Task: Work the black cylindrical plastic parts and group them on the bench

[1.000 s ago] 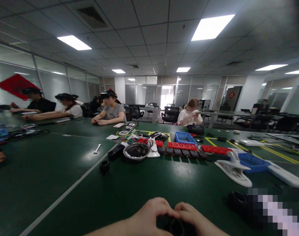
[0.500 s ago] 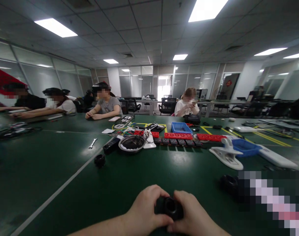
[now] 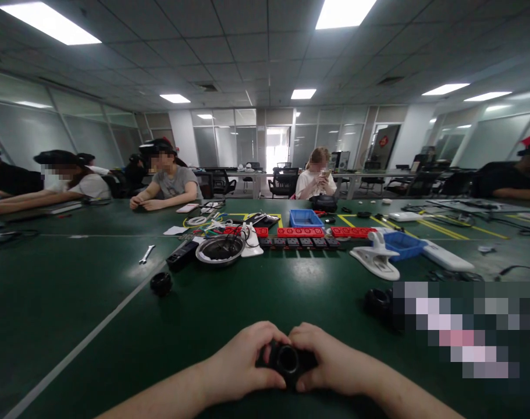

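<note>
Low in the view, a black part with a round hole point(image 3: 288, 359) is held between both hands just above the green table, its opening facing me. My left hand point(image 3: 242, 362) curls round its left side, thumb below and fingers over the top. From the right, my right hand point(image 3: 331, 362) grips it the same way, and the fingertips of both hands meet above it. Palms and fingers cover much of the part's sides. Farther left stands a similar black ring-shaped piece point(image 3: 161, 283). Another black piece with a hole point(image 3: 377, 302) lies to the right, next to a pixelated patch.
Beyond my hands lie a wrench point(image 3: 147, 254), a round metal dish point(image 3: 220, 251) with black cable, red socket strips point(image 3: 300, 232), a blue tray point(image 3: 306, 219) and a white clamp-like stand point(image 3: 376, 257). Several people sit round the table, one point(image 3: 171, 183) at the far left.
The whole scene, my hands included, has shifted left as my view turned right. My right fingers have closed in over the top of the black part, against the left ones.
</note>
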A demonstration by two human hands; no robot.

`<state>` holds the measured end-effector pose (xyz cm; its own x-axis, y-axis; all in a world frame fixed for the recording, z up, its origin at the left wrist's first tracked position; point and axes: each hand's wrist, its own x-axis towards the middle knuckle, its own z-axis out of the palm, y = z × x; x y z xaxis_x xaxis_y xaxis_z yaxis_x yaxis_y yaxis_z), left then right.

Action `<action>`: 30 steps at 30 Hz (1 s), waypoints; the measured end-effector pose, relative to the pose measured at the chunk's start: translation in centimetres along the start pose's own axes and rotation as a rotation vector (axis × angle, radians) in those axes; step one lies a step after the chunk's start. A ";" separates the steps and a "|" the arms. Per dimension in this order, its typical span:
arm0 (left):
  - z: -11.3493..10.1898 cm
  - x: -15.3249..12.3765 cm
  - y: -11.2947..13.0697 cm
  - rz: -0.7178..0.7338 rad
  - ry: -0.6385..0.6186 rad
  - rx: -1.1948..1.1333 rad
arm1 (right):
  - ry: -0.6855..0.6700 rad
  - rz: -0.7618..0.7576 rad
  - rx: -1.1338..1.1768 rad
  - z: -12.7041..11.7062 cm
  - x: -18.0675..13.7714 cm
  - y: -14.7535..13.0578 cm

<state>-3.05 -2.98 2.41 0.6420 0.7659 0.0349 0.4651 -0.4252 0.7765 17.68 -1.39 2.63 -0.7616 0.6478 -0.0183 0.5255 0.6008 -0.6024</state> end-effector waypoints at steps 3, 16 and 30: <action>0.1 -0.1 0.4 0.009 0.026 0.070 | 0.007 -0.006 -0.061 0.4 0.1 -0.1; 0.8 0.1 0.6 -0.082 0.093 0.142 | 0.177 0.102 -0.237 1.8 -0.1 -1.0; 0.1 0.3 -0.9 -0.051 0.467 0.001 | 0.092 -0.025 -0.064 0.6 -0.8 -0.1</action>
<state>-3.20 -2.37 1.63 0.2755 0.9209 0.2758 0.4896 -0.3813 0.7842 17.98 -2.23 2.28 -0.7378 0.6712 0.0713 0.5324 0.6436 -0.5498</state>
